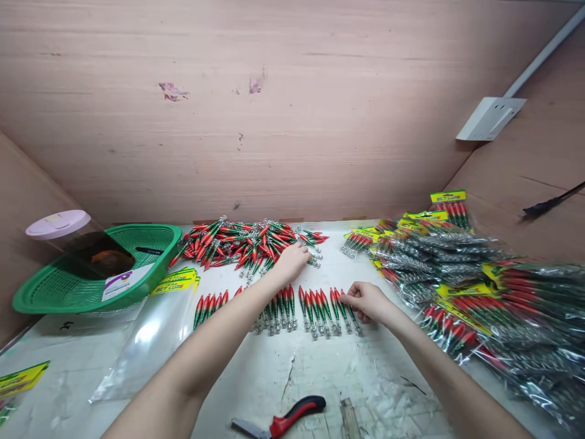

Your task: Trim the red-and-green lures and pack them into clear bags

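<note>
Red and green fishing lures with wire hooks lie in a loose pile [247, 244] at the back of the table. My left hand [292, 262] is at the pile's right end, its fingers curled down by a few stray lures; what they hold is hidden. Nearer me, more lures are laid side by side in groups, red tips away from me. The right-hand group [320, 311] ends at my right hand [368, 302], whose thumb and forefinger pinch the last lure [354, 317]. My left forearm covers part of the groups further left.
Bagged lures [457, 292] are heaped along the right side. Clear bags with yellow headers [159, 323] lie at left, beside a green basket [155, 268] holding a lidded container [91, 244]. Red-and-black pliers [287, 417] lie at the front. A wooden wall [274, 134] stands behind.
</note>
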### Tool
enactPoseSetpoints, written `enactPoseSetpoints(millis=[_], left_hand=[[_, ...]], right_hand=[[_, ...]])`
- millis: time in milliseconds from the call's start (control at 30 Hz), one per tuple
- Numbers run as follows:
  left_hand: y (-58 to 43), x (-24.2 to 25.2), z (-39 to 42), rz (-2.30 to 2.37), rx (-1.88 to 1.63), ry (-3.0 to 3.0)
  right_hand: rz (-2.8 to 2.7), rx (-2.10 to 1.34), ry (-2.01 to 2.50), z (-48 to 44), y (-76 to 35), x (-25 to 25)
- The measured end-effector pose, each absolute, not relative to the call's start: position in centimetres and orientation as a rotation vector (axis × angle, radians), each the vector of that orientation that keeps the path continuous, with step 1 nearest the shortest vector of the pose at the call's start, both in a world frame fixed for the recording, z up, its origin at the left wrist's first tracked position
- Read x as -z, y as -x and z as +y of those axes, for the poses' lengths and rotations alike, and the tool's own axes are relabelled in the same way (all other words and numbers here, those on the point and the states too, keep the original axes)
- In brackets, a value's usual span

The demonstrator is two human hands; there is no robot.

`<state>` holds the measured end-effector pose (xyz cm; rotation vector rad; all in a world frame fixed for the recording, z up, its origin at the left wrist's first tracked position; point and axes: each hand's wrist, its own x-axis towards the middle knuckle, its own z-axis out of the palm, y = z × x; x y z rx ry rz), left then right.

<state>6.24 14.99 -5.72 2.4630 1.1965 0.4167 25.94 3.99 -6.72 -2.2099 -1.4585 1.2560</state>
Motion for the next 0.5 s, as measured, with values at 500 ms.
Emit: enactPoseSetpoints(millis=[500], left_hand=[[-3.2, 4.8, 12.2, 1.184, -0.885, -1.788]], right_hand=[[-1.873, -0.484, 2.007, 13.1, -25.1, 5.2]])
